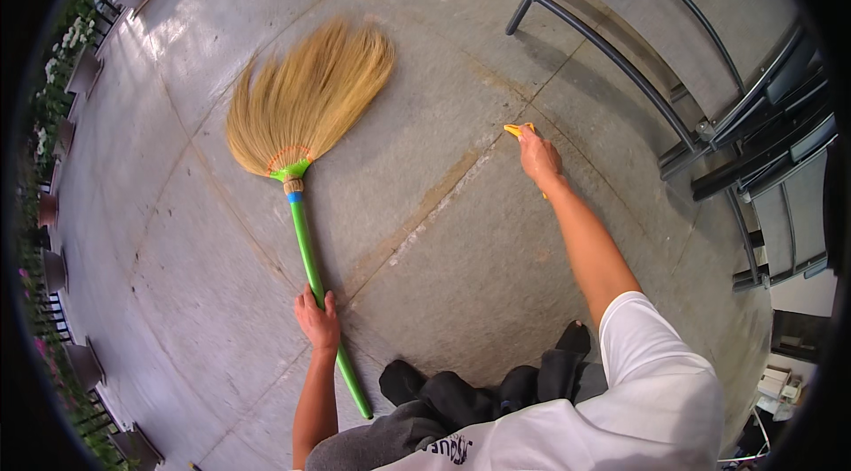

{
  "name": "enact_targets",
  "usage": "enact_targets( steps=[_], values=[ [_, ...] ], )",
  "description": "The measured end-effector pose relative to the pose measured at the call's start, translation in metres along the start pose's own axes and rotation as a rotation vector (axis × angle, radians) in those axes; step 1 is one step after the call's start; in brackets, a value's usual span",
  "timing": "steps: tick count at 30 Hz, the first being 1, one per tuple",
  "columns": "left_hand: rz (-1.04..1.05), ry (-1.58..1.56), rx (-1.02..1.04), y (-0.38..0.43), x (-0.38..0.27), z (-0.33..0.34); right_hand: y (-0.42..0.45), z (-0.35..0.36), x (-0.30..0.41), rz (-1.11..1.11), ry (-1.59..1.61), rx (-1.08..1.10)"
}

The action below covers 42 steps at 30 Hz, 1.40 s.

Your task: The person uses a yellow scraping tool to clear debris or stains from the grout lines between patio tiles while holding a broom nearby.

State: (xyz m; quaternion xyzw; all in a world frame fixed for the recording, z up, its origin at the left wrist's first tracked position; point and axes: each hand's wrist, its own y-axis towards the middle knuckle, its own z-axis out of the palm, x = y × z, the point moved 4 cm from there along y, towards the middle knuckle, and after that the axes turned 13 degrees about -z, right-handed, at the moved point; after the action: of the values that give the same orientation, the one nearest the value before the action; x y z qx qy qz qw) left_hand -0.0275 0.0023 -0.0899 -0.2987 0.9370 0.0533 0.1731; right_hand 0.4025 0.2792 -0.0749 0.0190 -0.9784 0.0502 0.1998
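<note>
A broom with fanned straw bristles [312, 92] and a green handle [304, 238] rests along the grey floor, bristles pointing away from me. My left hand [318, 317] grips the handle below its middle. Stretched out to the front right, my right hand [538, 155] holds a small yellow-orange item [513, 130], perhaps a cloth or a plastic piece; the fingers hide most of it. It is held at or just over a joint line in the floor. Beside that line runs a strip of brownish dirt [452, 175].
Folding chairs with dark metal frames [618, 65] stand at the right. Potted plants [83, 72] line a railing along the left edge. My feet in black socks [402, 381] are close below. Boxes and other items [774, 381] lie at the lower right.
</note>
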Motion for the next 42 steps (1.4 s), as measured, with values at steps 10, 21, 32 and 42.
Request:
enact_targets(
  steps=[10, 21, 32, 42],
  values=[
    [-0.023, -0.102, -0.018, -0.006, -0.013, 0.012, 0.053, -0.013, -0.019, 0.017, -0.073, -0.150],
    [-0.068, -0.075, 0.003, -0.002, -0.007, 0.007, 0.056, -0.010, -0.003, 0.090, -0.106, -0.094],
    [-0.098, -0.061, 0.027, -0.004, -0.006, 0.004, 0.060, -0.006, 0.000, 0.121, -0.118, -0.061],
    [-0.112, -0.122, 0.026, 0.001, -0.005, 0.003, 0.068, -0.010, -0.002, 0.142, -0.126, -0.051]
  ],
)
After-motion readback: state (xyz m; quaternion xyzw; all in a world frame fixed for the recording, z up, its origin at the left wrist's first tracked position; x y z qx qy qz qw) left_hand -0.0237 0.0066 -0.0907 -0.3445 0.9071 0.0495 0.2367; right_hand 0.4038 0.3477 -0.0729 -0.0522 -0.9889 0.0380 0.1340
